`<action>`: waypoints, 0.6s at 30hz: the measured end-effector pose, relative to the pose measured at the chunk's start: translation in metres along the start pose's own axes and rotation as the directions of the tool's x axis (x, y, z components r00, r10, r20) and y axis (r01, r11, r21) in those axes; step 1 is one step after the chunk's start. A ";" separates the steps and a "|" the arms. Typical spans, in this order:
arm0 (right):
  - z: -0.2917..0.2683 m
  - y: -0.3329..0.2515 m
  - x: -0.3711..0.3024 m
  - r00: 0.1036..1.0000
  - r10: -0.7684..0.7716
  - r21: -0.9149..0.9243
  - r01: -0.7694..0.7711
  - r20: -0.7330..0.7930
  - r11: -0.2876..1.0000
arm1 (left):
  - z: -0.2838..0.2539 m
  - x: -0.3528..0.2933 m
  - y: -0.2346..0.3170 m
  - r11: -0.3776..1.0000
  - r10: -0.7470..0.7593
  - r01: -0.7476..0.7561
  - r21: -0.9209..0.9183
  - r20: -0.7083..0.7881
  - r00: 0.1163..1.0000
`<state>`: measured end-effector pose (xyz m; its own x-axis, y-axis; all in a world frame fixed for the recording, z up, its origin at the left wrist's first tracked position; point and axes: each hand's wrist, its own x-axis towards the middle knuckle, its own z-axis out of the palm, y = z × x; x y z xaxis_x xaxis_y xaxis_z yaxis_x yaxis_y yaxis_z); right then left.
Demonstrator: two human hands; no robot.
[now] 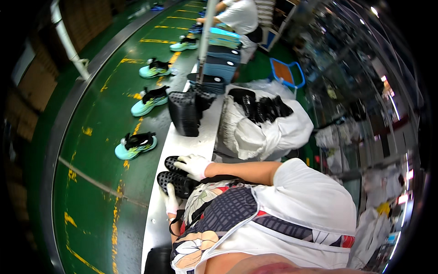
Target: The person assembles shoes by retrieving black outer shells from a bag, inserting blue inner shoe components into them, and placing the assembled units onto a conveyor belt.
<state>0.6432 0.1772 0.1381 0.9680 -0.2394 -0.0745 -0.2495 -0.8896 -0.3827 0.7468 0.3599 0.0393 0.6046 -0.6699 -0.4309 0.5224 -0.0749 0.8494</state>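
Observation:
Two black, shoe-shaped pieces with round dimples or holes lie side by side at the bench edge, close to my body. My right hand [193,167], in a white glove, has its fingers over the farther black piece [170,163] and grips it. The nearer black piece [179,184] is held along its side by my left hand [171,201], also gloved, with the thumb up against it. Part of the left fingers is hidden. Just beyond my hands stands a stack of similar black pieces [183,114] on the white bench [194,148].
A green conveyor belt [96,178] runs along the left, carrying several turquoise-and-black sneakers [136,145]. Farther up the bench are stacked insoles [221,64] beside a white post [206,34]. A white sack [246,137] of black pieces stands right. Beyond works another person [239,18].

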 end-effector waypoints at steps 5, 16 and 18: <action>-0.005 0.006 -0.010 0.997 0.073 0.014 -0.073 -0.018 0.997 | 0.022 -0.016 0.023 0.980 -0.200 0.200 0.007 -0.047 0.979; -0.012 0.004 -0.009 0.997 0.066 0.032 -0.065 -0.042 0.997 | 0.023 -0.015 0.037 0.959 -0.192 0.197 0.202 -0.045 0.980; -0.011 0.007 -0.010 0.996 0.080 0.041 -0.079 -0.038 0.996 | 0.029 -0.018 0.042 0.941 -0.237 0.252 0.226 -0.092 0.967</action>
<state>0.6318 0.1689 0.1465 0.9433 -0.3247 -0.0697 -0.3235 -0.8511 -0.4134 0.7401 0.3475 0.0920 0.5168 -0.5619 -0.6459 0.5076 -0.4064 0.7597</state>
